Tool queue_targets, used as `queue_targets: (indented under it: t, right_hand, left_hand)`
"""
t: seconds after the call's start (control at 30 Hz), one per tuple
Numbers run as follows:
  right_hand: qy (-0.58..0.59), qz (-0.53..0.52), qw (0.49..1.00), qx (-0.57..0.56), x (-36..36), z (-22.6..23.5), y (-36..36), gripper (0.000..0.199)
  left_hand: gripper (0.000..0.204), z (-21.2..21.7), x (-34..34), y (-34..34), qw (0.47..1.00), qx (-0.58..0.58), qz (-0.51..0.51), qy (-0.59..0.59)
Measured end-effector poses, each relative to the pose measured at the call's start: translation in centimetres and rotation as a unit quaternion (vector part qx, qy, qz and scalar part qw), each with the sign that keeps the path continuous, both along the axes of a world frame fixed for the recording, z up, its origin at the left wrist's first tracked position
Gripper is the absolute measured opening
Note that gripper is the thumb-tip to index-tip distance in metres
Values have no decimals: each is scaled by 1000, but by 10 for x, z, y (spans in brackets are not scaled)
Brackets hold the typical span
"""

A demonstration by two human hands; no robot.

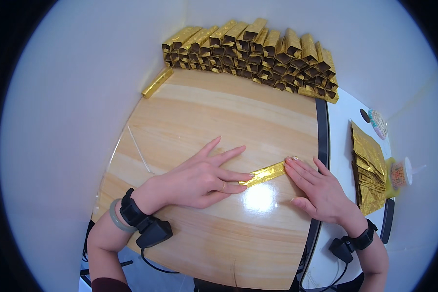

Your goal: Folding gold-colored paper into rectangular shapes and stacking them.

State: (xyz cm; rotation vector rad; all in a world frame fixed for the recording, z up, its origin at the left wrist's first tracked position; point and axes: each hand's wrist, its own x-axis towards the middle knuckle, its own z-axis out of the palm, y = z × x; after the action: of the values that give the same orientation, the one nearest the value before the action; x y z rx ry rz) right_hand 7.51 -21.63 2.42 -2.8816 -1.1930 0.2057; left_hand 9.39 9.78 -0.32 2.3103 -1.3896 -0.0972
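Observation:
A narrow, folded strip of shiny gold foil paper [266, 173] lies slanted on the wooden tabletop. My left hand [202, 179] reaches in from the left with its fingers spread, and some of its fingertips touch the strip's left end. At the strip's right end my right hand [320, 192] rests its outstretched fingers, the thumb held apart. Neither hand grasps anything. A bright glare spot on the table lies just below the strip.
Many gold foil tubes [258, 51] are stacked along the back, open ends facing me. A single gold tube [157, 82] lies at the far left, and a thin white stick [139, 148] nearer. Gold foil sheets [370, 165] and a clear cup [401, 174] sit on the right.

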Motion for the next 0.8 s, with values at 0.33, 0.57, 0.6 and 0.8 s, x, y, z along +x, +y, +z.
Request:
queue_targets:
  t: [0.33, 0.57, 0.6, 0.8]
  right_hand:
    - [66, 59, 991, 100, -4, -17, 37, 78]
    - [14, 28, 999, 23, 15, -10, -5, 74]
    - [12, 27, 999, 24, 15, -11, -5, 74]
    - [4, 28, 999, 46, 15, -11, -7, 72]
  left_hand:
    - [34, 1, 0, 1, 1000, 22, -8, -4]
    - [34, 3, 1, 1, 999, 33, -4, 11]
    - [34, 4, 1, 2, 999, 39, -5, 19]
    - [31, 2, 2, 2, 999, 21, 1, 35]
